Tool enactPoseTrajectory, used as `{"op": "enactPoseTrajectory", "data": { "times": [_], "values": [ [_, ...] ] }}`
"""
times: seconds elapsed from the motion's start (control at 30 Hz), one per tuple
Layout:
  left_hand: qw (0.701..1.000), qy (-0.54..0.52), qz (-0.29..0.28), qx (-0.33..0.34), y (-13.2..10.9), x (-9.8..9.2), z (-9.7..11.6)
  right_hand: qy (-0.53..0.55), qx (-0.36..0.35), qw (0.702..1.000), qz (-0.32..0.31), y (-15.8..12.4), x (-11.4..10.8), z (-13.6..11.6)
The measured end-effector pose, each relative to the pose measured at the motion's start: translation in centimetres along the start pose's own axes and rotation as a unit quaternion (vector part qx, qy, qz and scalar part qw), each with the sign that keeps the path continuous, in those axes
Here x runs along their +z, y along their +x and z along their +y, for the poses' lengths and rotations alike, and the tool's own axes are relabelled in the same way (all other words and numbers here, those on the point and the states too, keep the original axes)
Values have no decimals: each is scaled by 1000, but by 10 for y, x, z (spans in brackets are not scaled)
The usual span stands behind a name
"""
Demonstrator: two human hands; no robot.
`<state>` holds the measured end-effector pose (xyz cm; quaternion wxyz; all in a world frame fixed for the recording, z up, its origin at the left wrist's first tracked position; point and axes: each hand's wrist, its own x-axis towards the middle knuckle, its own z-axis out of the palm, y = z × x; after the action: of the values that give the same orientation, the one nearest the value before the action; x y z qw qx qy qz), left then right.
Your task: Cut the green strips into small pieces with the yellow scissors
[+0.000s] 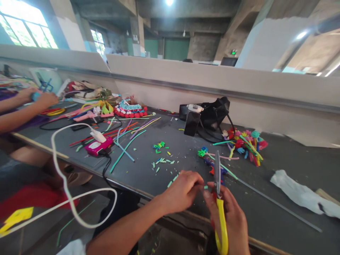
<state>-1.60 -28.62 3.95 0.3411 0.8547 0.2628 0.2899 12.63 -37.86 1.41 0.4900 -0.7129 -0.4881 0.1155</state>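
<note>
My right hand (230, 216) is wrapped round the yellow handles of a pair of scissors (218, 184), whose grey blades point up and away from me. My left hand (183, 191) is pinched on a small green piece (205, 187) held right beside the blades. Both hands hover at the near edge of the dark grey table (265, 198). Short green offcuts (162, 161) lie scattered on the table just beyond my left hand.
A heap of colourful pipe-cleaner flowers (247, 143) lies to the right, behind it a black bag (212, 115) with a phone leaning on it. A pink device (98, 146) with white cable, loose pipe cleaners (127, 145), white cloth (300, 193). Another person's hands (39, 97) work at far left.
</note>
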Motion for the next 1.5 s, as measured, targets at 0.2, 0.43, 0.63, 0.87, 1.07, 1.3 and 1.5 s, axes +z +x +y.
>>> {"op": "enactPoseTrajectory", "data": {
  "times": [0.2,0.43,0.63,0.87,1.07,1.3,1.5],
  "values": [
    [992,-104,-12,-65,-15,3,14,16,-5,1000,13,-3,4,4],
    [977,-164,-23,-133,-16,-1,15,8,-29,999,21,-6,6,-3],
    [850,-454,135,-230,-5,-17,12,-39,-93,995,-24,-10,8,5],
    [754,-576,212,-235,-3,-23,8,-164,-127,977,-43,-20,14,15],
    [759,-563,216,-246,-4,-24,12,-220,-171,960,-38,-15,13,24],
    [786,-519,229,-245,-5,-25,10,-236,-200,950,-46,-15,10,30],
    [804,-500,219,-238,-5,-27,13,-236,-198,950,-52,-16,8,31]
  ]
}}
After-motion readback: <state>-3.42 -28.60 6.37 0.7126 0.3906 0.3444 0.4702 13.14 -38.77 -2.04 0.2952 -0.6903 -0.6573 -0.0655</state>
